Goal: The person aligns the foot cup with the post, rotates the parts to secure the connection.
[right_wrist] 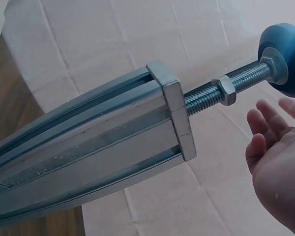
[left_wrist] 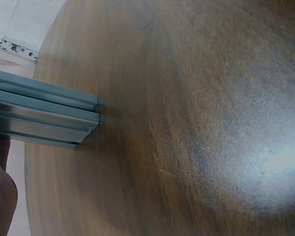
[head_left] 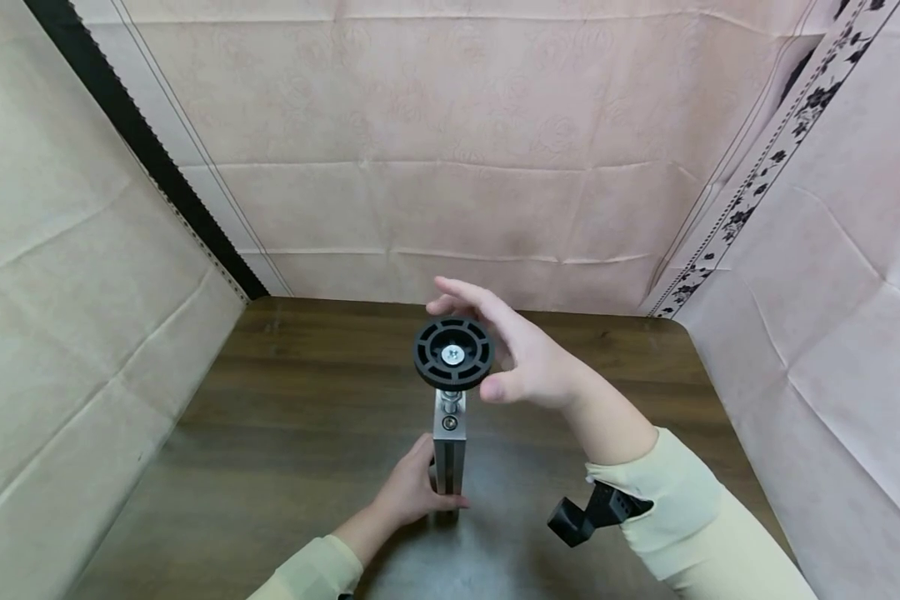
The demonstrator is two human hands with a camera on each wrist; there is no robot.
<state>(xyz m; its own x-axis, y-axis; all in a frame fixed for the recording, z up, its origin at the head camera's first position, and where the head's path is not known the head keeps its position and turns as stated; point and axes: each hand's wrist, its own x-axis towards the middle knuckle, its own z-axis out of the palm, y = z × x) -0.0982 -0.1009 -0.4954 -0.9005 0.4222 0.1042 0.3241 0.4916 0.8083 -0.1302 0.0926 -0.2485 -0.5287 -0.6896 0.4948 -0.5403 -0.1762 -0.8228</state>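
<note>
An upright aluminium profile [head_left: 448, 467] stands on the wooden table, its slotted lower end meeting the surface in the left wrist view. My left hand [head_left: 405, 490] grips the profile low down, thumb across its near side. On top sits a levelling foot with a round black base [head_left: 453, 355]. Its threaded rod [right_wrist: 250, 78] goes into the end plate [right_wrist: 174, 113], and a hex nut [right_wrist: 228, 90] sits partway along the rod, apart from the plate. Beside the black base, my right hand [head_left: 528, 358] hovers with fingers spread and loosely bent; whether a fingertip touches the rim, I cannot tell.
The dark wooden tabletop [head_left: 292, 433] spreads around the profile. Pale cloth walls [head_left: 450, 208] enclose the table at the back and both sides. A black camera mount [head_left: 596, 512] juts from my right wrist.
</note>
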